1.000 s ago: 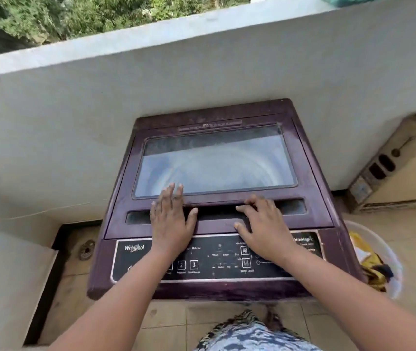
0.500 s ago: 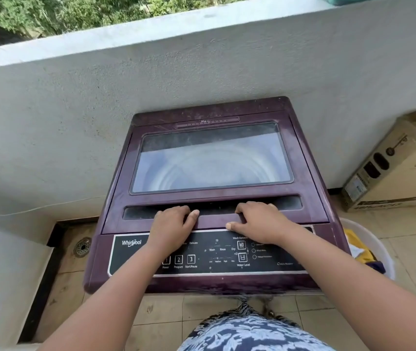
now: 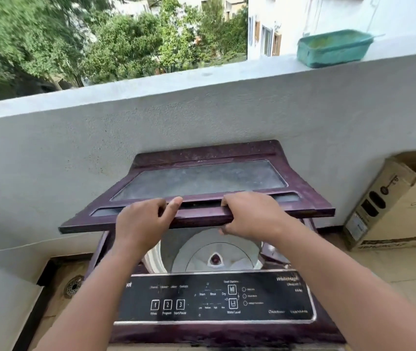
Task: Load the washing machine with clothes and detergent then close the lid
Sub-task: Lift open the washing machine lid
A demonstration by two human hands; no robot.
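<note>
A maroon top-loading washing machine [image 3: 227, 333] stands against the balcony wall, with a black control panel [image 3: 214, 297] at its front. Its glass-windowed lid [image 3: 202, 183] is raised partway, hinged at the back. My left hand [image 3: 141, 221] grips the lid's front edge left of centre, thumb on top. My right hand [image 3: 250, 214] grips the same edge right of centre. Under the lid the white drum [image 3: 212, 252] shows, with no clothes visible inside it.
A white parapet wall [image 3: 202, 117] runs behind the machine, with a green tray [image 3: 333, 48] on its ledge. A cardboard box [image 3: 399, 206] lies on the floor at the right. A floor drain [image 3: 74, 286] sits left of the machine.
The lid lay flat with both hands at its front edge; now both hands have lifted it partway and the drum shows. The view has tilted up.
</note>
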